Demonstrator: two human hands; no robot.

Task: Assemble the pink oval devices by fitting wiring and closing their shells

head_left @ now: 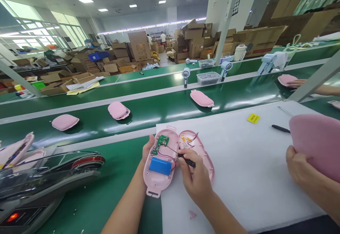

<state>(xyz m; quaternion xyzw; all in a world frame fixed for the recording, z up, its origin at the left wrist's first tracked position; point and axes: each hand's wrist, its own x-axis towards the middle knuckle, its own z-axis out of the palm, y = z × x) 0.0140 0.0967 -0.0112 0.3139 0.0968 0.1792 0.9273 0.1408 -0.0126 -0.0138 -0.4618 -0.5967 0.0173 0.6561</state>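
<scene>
Pink hard plastic forms the tray-like half-shell [159, 181] at the front of the table, over the line where the white sheet [239, 177] meets the green tabletop [108, 195]. The left hand [147, 153] grasps its left rim, thumb on the edge; the other fingers are hidden behind. The right hand [196, 177] pinches a black-handled screwdriver [189, 161], its thin shaft aimed at the green circuit board [162, 141]; whether the tip touches cannot be told.

The half-shell looks light and stiff, perhaps a little slippery, with the blue battery pack [160, 166] probably its heaviest part. Board and thin leads seem fragile, so the rim or the slotted end tab [153, 192] is the safer hold. Just beside it lies the matching half [206, 156], with loose wires [191, 142] that could snag.

Bare sheet gives room to the right, up to a co-worker's hand [300, 165] holding a pink padded shell [316, 142]. Leftward, tabletop runs to a grey machine [79, 188]; beyond the front pale rail lies the green conveyor [159, 108].
</scene>
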